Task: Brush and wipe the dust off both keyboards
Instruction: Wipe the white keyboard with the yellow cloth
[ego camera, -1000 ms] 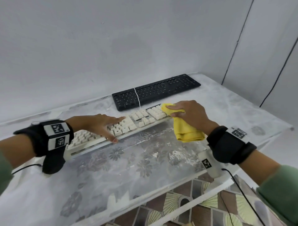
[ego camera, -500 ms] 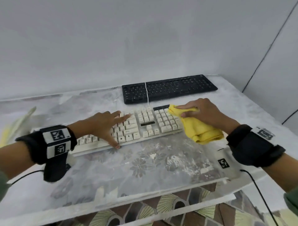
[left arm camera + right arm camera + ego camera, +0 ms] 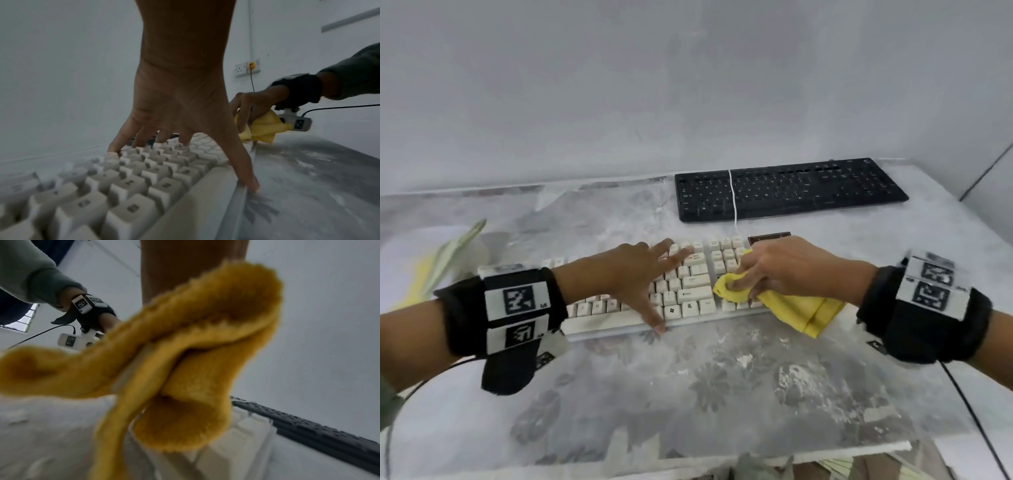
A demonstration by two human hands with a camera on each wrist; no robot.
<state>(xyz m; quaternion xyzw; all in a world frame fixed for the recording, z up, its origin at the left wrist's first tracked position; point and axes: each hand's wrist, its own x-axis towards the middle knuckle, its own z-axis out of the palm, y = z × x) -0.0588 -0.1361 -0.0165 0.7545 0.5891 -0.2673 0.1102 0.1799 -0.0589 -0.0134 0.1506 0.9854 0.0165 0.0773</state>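
A cream keyboard (image 3: 688, 291) (image 3: 144, 178) (image 3: 236, 443) lies across the middle of the table. My left hand (image 3: 640, 274) (image 3: 180, 126) rests spread on its keys, fingers straight, thumb down at the front edge. On the keyboard's right part, my right hand (image 3: 774, 270) (image 3: 246, 105) grips a folded yellow cloth (image 3: 791, 308) (image 3: 261, 129) (image 3: 185, 361). The cloth's loose end hangs over the front edge. A black keyboard (image 3: 791, 192) (image 3: 318, 431) lies behind, near the wall, with the white cable (image 3: 732, 198) across it.
The table (image 3: 688, 394) has a dusty flowered plastic cover, its front edge close to me. At the far left lies a blurred pale green and yellow thing (image 3: 448, 253). A wall socket (image 3: 247, 67) sits on the right wall.
My view swung left. The right hand has slid the cloth leftward over the cream keyboard's right part, nearer the left hand. The left hand stays pressed on the keys.
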